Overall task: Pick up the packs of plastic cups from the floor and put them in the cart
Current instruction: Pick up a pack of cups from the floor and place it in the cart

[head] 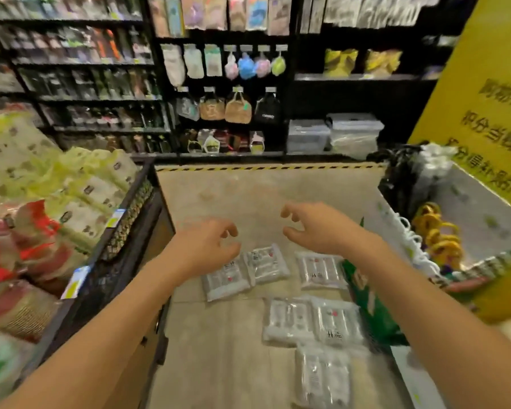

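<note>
On the floor (224,364) below me six packs of cups (313,302) lie flat, none lifted yet. My left hand (204,249) and right hand (313,228) hover above them, fingers spread and curled, holding nothing. The cart (425,261) stands at the floor's right edge.

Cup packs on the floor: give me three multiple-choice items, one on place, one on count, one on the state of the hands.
1. The cup packs lie
A. on the floor
B. on a shelf
C. in the hands

2. Packs visible on the floor:
A. two
B. six
C. ten

3. The left hand and right hand are
A. gripping a pack
B. open and empty
C. out of view

Key: 1 A, they lie flat on the floor. 2 B, six packs show below the hands. 3 B, fingers spread above the packs, holding nothing.
</note>
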Demonstrator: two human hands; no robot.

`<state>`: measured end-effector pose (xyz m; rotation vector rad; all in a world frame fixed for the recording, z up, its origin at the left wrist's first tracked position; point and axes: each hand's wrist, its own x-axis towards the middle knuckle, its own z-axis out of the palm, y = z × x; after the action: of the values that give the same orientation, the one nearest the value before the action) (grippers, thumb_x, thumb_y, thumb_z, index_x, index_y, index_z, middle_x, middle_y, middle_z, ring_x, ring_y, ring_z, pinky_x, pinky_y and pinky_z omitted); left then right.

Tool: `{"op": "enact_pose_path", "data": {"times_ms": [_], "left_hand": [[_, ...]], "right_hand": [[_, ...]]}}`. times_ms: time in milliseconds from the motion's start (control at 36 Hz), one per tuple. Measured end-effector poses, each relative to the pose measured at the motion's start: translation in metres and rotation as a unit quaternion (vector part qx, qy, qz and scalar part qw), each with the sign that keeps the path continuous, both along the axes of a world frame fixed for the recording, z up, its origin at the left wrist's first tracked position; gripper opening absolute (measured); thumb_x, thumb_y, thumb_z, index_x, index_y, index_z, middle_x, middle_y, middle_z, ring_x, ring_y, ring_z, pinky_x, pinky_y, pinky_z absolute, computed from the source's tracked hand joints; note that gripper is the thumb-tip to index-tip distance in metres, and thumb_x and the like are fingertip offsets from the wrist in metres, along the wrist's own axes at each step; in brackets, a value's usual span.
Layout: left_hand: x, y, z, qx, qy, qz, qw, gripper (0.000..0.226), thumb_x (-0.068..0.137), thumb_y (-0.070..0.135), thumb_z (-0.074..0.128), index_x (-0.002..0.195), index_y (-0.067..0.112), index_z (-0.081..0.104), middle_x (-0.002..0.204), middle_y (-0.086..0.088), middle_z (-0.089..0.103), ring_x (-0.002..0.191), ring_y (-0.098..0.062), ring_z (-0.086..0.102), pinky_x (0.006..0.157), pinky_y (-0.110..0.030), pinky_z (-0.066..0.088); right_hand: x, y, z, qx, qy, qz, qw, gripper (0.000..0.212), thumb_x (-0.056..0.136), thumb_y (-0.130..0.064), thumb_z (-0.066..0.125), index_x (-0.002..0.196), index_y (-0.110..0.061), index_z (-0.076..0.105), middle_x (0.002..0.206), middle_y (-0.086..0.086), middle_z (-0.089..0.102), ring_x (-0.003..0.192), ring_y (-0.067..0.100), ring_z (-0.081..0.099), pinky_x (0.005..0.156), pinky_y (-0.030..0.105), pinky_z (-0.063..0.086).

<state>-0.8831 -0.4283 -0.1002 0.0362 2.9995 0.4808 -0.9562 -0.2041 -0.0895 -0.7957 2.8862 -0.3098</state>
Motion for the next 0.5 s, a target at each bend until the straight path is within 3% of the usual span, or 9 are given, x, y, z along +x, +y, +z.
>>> {"op": "enact_pose_path", "data": {"times_ms": [111,222,389,500], "left_hand": [[-0.038,0.034,-0.032,0.041,-0.017,-0.053,0.998,0.038,0.094,0.046,0.053,0.127,0.028,0.055,0.123,0.004,0.059,0.099,-0.012,0.058,0.079,-0.028,0.05],[-0.071,0.073,-0.06,0.055,-0.034,-0.112,0.992,0.035,0.094,0.04,0.055,0.124,0.023,0.06,0.118,0.002,0.062,0.104,-0.016,0.058,0.075,-0.026,0.038],[-0.111,0.127,-0.113,0.074,-0.049,-0.122,0.989,0.032,0.09,0.04,0.056,0.118,0.026,0.063,0.109,0.005,0.065,0.101,-0.017,0.06,0.081,-0.031,0.046],[-0.137,0.162,-0.155,0.084,-0.079,-0.112,0.987,0.033,0.091,0.037,0.056,0.121,0.024,0.061,0.112,0.003,0.065,0.104,-0.017,0.06,0.083,-0.032,0.048]], "right_hand": [[-0.008,0.041,-0.023,0.012,-0.021,-0.058,0.998,0.042,0.097,-0.043,0.052,0.135,-0.026,0.05,0.131,0.001,0.06,0.11,0.022,0.06,0.089,0.039,0.051],[-0.016,0.085,-0.05,0.016,-0.04,-0.117,0.992,0.043,0.096,-0.046,0.05,0.135,-0.027,0.05,0.124,0.001,0.064,0.103,0.023,0.062,0.086,0.045,0.054],[-0.036,0.154,-0.102,0.01,-0.072,-0.168,0.983,0.043,0.096,-0.046,0.05,0.133,-0.026,0.051,0.125,0.001,0.064,0.106,0.024,0.061,0.086,0.045,0.053],[-0.066,0.196,-0.149,0.008,-0.096,-0.169,0.981,0.039,0.094,-0.044,0.051,0.129,-0.026,0.05,0.115,0.001,0.065,0.091,0.021,0.058,0.078,0.043,0.055]]}}
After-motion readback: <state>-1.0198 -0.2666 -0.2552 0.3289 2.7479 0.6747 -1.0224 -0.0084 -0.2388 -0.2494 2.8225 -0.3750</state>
